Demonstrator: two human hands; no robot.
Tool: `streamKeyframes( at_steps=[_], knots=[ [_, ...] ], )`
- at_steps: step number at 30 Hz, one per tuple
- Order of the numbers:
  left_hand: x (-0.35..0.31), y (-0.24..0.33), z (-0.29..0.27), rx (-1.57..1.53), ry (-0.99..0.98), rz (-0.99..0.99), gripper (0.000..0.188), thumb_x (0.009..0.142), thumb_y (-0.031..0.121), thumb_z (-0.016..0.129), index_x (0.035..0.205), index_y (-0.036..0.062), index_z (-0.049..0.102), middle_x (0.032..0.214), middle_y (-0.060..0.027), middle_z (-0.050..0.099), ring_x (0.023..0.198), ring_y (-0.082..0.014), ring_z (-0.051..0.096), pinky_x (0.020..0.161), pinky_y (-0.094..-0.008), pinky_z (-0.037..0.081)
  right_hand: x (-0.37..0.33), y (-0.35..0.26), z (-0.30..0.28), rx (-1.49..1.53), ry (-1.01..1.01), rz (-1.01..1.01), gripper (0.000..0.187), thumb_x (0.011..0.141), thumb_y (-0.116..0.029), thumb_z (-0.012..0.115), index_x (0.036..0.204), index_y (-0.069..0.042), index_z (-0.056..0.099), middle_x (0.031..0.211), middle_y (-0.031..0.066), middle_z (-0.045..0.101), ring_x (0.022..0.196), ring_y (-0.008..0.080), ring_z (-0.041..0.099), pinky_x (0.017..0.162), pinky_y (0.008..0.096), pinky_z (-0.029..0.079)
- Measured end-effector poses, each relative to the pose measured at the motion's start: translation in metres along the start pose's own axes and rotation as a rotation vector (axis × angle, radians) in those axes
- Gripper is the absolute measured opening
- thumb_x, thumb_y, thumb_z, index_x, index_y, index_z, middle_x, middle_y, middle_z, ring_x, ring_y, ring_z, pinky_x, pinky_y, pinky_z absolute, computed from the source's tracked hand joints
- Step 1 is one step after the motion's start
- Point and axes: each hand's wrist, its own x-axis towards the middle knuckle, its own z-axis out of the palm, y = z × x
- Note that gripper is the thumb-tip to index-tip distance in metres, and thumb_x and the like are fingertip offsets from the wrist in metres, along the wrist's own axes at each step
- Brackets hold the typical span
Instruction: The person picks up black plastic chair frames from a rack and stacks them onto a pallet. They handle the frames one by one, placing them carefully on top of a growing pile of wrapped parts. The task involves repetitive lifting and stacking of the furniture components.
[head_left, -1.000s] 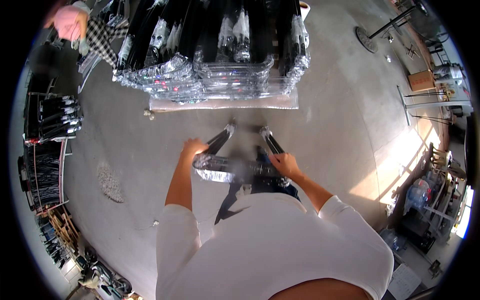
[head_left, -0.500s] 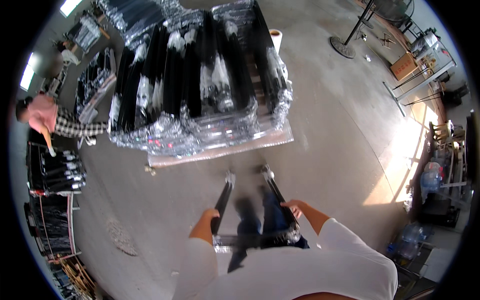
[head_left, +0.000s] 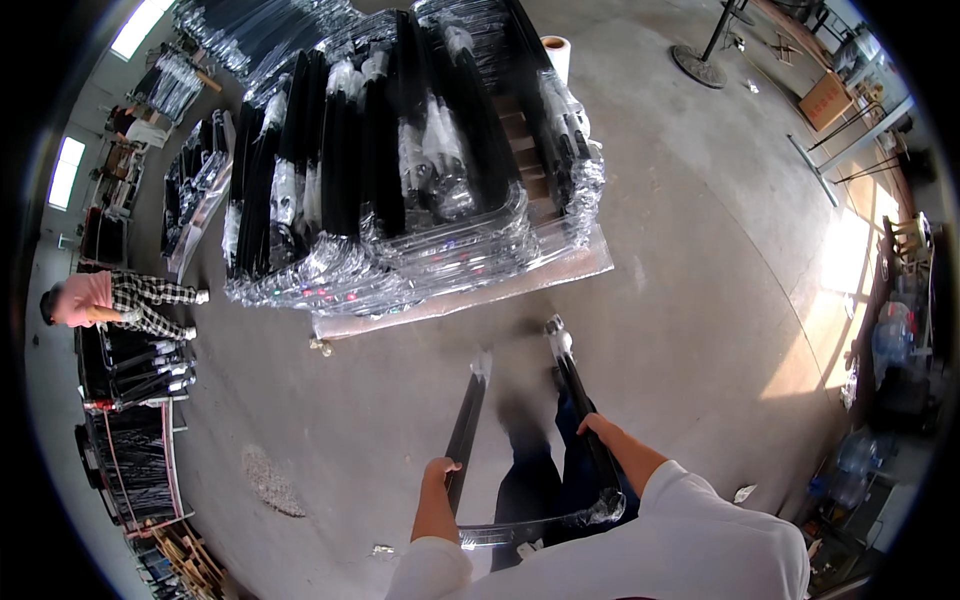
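Observation:
A black U-shaped frame (head_left: 466, 420) spans in front of my body. Its two long bars point away from me, and pale plastic wrap covers their far ends. My left hand (head_left: 440, 470) is closed around the left bar, while my right hand (head_left: 596, 428) grips the right one. Clear film wraps the crossbar (head_left: 535, 530), which lies close to my shirt. Beyond the frame's far ends stands a large stack of similar black frames (head_left: 340, 185), bundled in clear film on a flat sheet (head_left: 470, 300).
A white roll (head_left: 556, 58) stands at the stack's right side. At far left, a person in a pink top (head_left: 92, 298) is near more black frames (head_left: 150, 365). To the right are a round metal stand base (head_left: 698, 66), a cardboard box (head_left: 826, 102) and plastic water bottles (head_left: 892, 340).
The held frame and both my hands have shifted right and lower in the picture. My legs have changed position in a step. The person at far left has turned and drawn their arm in.

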Motion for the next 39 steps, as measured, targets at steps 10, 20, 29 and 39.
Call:
streamKeyframes(
  at_steps=[10, 20, 29, 39],
  knots=[
    [-0.066, -0.118, 0.099, -0.867, 0.151, -0.131, 0.038, 0.064, 0.025, 0.072, 0.085, -0.004, 0.058, 0.083, -0.0161, 0.057, 0.074, -0.027, 0.056, 0.064, -0.0414, 0.042, -0.091, -0.104, 0.067, -0.349, 0.013, -0.286, 0.065, 0.05, -0.005, 0.062, 0.11, 0.003, 0.038, 0.073, 0.019, 0.051, 0.058, 0.0282, 0.053, 0.048, 0.0398, 0.042],
    [-0.171, -0.272, 0.223, -1.463, 0.459, -0.312, 0.029, 0.064, 0.016, 0.072, 0.079, -0.0064, 0.06, 0.071, -0.0143, 0.06, 0.059, -0.0247, 0.057, 0.051, -0.0396, 0.044, -0.172, -0.074, 0.198, -0.61, -0.545, -0.506, 0.044, 0.054, 0.001, 0.059, 0.093, 0.003, 0.04, 0.048, 0.0078, 0.042, 0.037, 0.0164, 0.042, 0.033, 0.0311, 0.032],
    [-0.277, -0.297, 0.257, -1.535, 1.104, -0.251, 0.04, 0.056, 0.013, 0.073, 0.081, -0.0136, 0.057, 0.072, -0.0212, 0.06, 0.069, -0.0259, 0.057, 0.062, -0.0384, 0.044, -0.277, -0.084, 0.263, -0.747, -0.737, -0.839, 0.054, 0.049, -0.002, 0.06, 0.1, 0.002, 0.045, 0.068, 0.0085, 0.049, 0.064, 0.0177, 0.05, 0.058, 0.0298, 0.041],
    [-0.327, -0.251, 0.114, -1.603, 1.186, 0.089, 0.038, 0.06, 0.004, 0.069, 0.093, -0.0068, 0.054, 0.08, -0.01, 0.058, 0.07, -0.0203, 0.054, 0.065, -0.0317, 0.044, -0.303, -0.191, 0.241, -0.625, -0.615, -1.072, 0.028, 0.056, -0.004, 0.055, 0.083, 0.0, 0.06, 0.055, 0.0051, 0.054, 0.056, 0.0106, 0.053, 0.059, 0.0251, 0.041]
  ],
)
